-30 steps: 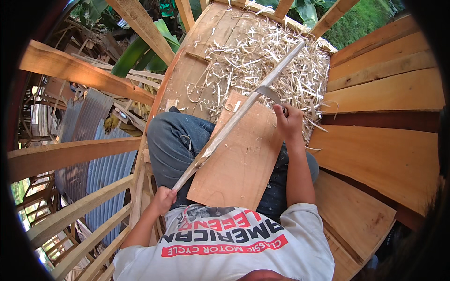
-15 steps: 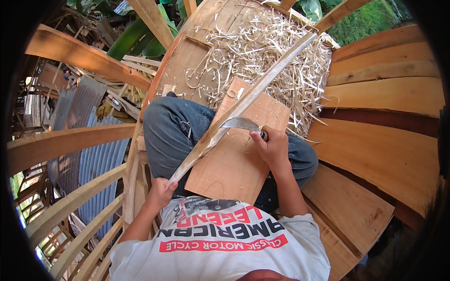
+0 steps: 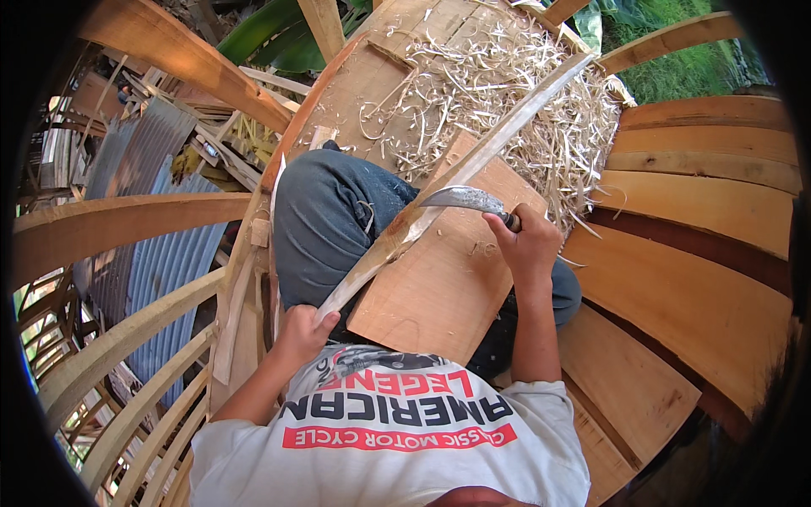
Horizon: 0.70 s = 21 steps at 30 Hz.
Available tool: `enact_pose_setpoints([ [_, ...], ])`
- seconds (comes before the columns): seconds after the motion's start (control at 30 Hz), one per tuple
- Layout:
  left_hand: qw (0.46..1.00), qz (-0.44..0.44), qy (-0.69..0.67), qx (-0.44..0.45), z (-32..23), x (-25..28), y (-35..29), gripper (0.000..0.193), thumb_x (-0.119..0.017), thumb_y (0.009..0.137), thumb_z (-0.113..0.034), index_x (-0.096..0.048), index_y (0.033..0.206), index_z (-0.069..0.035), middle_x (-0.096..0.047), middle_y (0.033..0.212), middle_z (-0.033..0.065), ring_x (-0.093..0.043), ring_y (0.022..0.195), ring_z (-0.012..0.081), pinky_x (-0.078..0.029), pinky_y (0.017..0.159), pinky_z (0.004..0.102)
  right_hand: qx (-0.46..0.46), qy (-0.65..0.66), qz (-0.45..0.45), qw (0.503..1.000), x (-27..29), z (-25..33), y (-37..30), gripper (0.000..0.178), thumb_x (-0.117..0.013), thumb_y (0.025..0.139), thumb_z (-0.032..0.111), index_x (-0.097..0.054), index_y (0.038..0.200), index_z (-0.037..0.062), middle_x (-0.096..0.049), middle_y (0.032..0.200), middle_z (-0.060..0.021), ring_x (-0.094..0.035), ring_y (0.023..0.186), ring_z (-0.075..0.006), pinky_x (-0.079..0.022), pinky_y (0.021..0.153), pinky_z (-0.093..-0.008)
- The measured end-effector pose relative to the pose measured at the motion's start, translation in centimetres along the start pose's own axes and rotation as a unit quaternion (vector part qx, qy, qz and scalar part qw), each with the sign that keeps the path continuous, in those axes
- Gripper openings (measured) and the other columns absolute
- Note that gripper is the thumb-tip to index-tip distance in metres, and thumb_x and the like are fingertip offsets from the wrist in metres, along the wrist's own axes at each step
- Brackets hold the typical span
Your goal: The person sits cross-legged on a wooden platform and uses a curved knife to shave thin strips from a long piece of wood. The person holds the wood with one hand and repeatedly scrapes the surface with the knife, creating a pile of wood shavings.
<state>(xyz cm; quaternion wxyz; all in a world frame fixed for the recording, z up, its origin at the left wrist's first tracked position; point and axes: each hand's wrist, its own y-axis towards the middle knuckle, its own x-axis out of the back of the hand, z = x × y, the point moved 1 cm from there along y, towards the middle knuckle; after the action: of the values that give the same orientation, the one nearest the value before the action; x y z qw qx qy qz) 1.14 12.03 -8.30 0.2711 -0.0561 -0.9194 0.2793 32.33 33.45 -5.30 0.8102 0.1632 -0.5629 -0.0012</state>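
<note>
My left hand [image 3: 306, 335] is closed round the near end of a long pale strip of wood [image 3: 494, 139]. The strip slants away to the right across my lap, its far end above the pile of shavings. In my right hand [image 3: 530, 241] is the dark handle of a knife with a curved metal blade [image 3: 464, 198]. The blade points left, and its tip lies against the strip near the middle. Under the strip a flat board [image 3: 448, 287] rests across my legs.
Curly wood shavings [image 3: 507, 84] cover much of the plank floor [image 3: 351, 110] ahead. Broad planks [image 3: 684, 283] line the right side. Curved wooden ribs [image 3: 127, 228] rise on the left, with corrugated metal sheets [image 3: 173, 270] beyond them. Green leaves [image 3: 270, 34] show at the top.
My right hand and the knife have moved slightly up and right. The left hand with the strip's near end has shifted slightly right, and the whole view has turned a little.
</note>
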Motion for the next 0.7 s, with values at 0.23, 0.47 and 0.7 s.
enact_pose_setpoints([
  [0.23,1.000,-0.001,-0.005,0.007,-0.5,0.2,-0.1,0.072,-0.056,0.084,-0.055,-0.045,0.053,0.008,-0.038,0.050,0.0265,-0.045,0.048,0.0436,-0.036,0.047,0.0445,0.022,-0.040,-0.022,0.999,-0.1,-0.7,0.9,0.060,-0.074,0.064,0.059,-0.047,0.054,0.0077,-0.043,0.044,-0.0054,-0.044,0.037,-0.0239,-0.035,0.038,-0.0332],
  [0.47,1.000,0.007,-0.014,0.023,-0.4,0.1,0.0,0.070,-0.058,0.083,-0.055,-0.046,0.053,0.008,-0.039,0.051,0.0273,-0.044,0.048,0.0444,-0.037,0.047,0.0448,0.019,-0.044,-0.038,0.998,-0.5,-0.6,1.9,0.061,-0.073,0.064,0.061,-0.046,0.055,0.0073,-0.043,0.044,-0.0051,-0.043,0.037,-0.0241,-0.034,0.038,-0.0332],
  [0.7,0.999,-0.009,0.031,-0.017,0.8,0.1,0.0,0.071,-0.062,0.078,-0.058,-0.050,0.053,0.008,-0.048,0.054,0.0290,-0.056,0.057,0.0461,-0.041,0.051,0.0472,-0.299,0.069,-0.151,0.940,2.9,-8.9,6.3,0.069,-0.054,0.087,0.057,-0.048,0.057,-0.0040,-0.036,0.046,-0.0068,-0.036,0.047,-0.0147,-0.032,0.048,-0.0353],
])
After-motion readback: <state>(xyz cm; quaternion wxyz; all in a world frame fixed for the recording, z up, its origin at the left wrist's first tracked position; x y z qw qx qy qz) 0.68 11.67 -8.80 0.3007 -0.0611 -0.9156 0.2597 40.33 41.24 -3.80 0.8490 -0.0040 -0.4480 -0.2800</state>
